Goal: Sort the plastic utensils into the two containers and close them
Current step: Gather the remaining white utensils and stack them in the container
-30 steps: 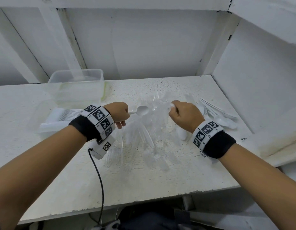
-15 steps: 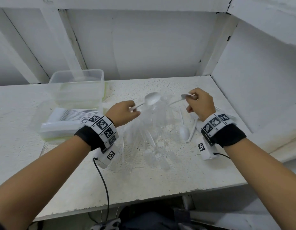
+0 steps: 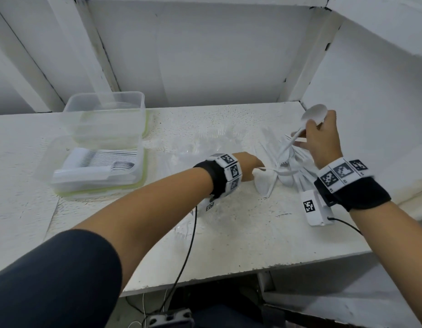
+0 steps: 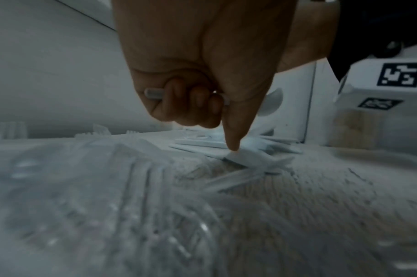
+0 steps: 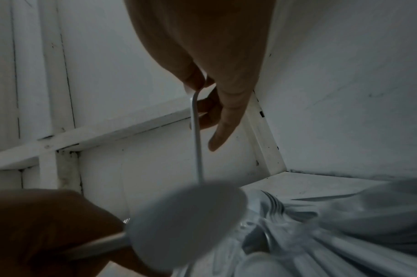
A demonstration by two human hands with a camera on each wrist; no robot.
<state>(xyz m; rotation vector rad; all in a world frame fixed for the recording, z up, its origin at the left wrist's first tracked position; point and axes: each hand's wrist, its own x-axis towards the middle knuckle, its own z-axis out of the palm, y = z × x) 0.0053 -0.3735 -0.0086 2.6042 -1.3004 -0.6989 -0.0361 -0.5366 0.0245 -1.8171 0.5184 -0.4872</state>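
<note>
Half a second ago both our hands held spoons over the clear pile; now our right hand [image 3: 322,138] has swung to the white utensil heap [image 3: 285,169] by the side wall, pinching a white spoon [image 3: 311,118] by its handle, while our left hand [image 3: 249,168], fingers curled round another spoon [image 4: 153,93], presses a fingertip [image 4: 233,144] there. We judge white pieces are being gathered. Both containers [image 3: 106,114] sit far left; the wall crowds our right.

The heap of clear plastic forks [image 4: 122,206] smears into streaks in the left wrist view, so no tines can be counted. The left hand [image 3: 249,168] hides most of the white plastic handle [image 4: 153,93] it perhaps grips; its head stays unseen.
</note>
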